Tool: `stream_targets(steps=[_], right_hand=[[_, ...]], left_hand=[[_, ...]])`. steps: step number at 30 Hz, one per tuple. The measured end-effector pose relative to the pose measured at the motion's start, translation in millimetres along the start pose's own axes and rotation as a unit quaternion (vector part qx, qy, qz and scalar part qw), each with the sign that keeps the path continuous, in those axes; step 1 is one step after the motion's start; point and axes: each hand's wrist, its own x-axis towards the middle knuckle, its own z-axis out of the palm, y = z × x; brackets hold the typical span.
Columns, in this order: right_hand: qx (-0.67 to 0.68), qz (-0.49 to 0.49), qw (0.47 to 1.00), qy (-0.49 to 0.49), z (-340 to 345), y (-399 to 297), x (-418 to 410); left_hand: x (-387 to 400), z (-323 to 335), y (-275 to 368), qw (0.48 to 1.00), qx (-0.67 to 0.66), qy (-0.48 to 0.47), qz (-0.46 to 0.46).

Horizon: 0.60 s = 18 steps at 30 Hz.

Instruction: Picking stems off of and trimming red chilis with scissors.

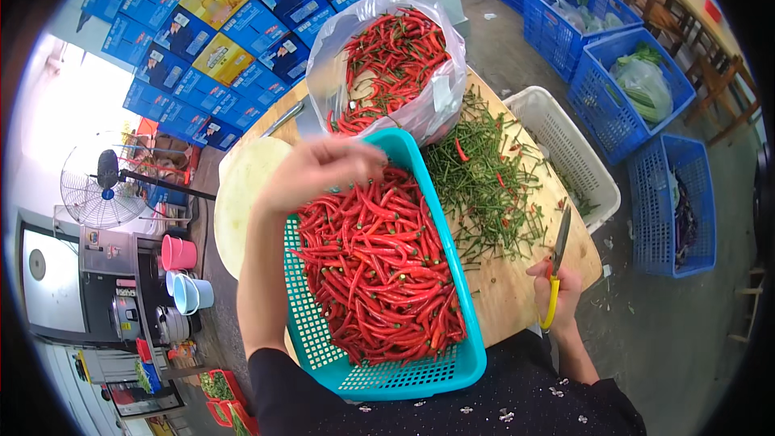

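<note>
My left hand (321, 171), blurred, is above the upper left end of a teal plastic basket (451, 260) filled with red chili peppers (387, 272); whether its curled fingers hold anything cannot be told. Green caps show at the ends of many peppers. My right hand (560, 290) holds yellow-handled scissors (553, 300) upright at the table's right edge, blades pointing up. Beyond the basket stands an open clear plastic bag (448, 97) of red chilies with stems (399, 54). A heap of green stems (493, 181) with a few red chilies lies right of the basket on the wooden table (502, 297).
A white plastic crate (563, 139) stands against the table's right side, with blue vegetable crates (629, 97) beyond it. A round pale board (248, 206) is at the left. Stacked blue and yellow cartons (224, 54) line the wall, and a black fan (108, 178) stands left.
</note>
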Motion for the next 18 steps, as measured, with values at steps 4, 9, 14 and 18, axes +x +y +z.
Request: stream_targets(steps=[4, 9, 14, 18], right_hand=[[0.039, 0.039, 0.998, 0.008, -1, 1, -5], [0.016, 0.035, 0.999, 0.016, -8, 17, -12], [0.002, 0.015, 1.000, 0.013, -5, 21, -9], [0.024, 0.014, 1.000, -0.003, -4, 14, -6]], left_hand=[[82, -53, -28, 0.978, 0.109, 0.174, 0.029], [180, -79, -100, 0.864, 0.448, 0.218, 0.069], [197, -83, -127, 0.842, 0.510, 0.176, 0.031], [187, -85, -129, 0.820, 0.538, 0.181, 0.074]])
